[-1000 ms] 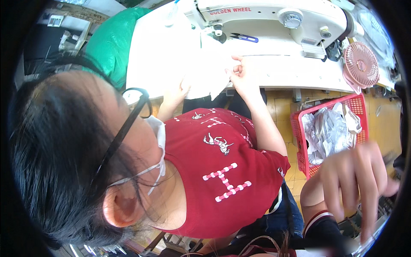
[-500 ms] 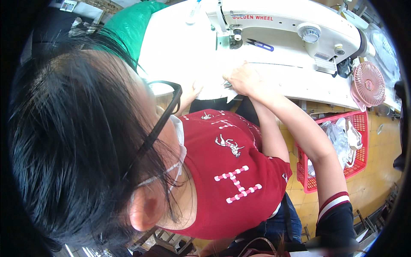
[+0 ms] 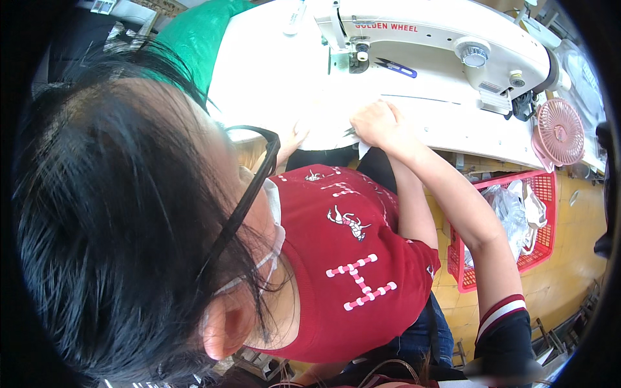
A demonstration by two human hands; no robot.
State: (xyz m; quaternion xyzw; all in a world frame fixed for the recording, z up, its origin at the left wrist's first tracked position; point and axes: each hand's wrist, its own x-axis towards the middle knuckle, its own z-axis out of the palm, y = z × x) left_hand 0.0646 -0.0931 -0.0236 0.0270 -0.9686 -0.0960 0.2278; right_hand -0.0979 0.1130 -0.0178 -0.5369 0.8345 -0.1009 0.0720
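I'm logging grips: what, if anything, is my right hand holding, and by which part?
Cannot be told; a small dark tip shows beside the right hand.

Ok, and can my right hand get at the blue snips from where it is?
Probably yes: the blue snips lie just beyond your right hand on the white work surface, with nothing visible standing between. The hand looks curled, though, so it may have to open first.
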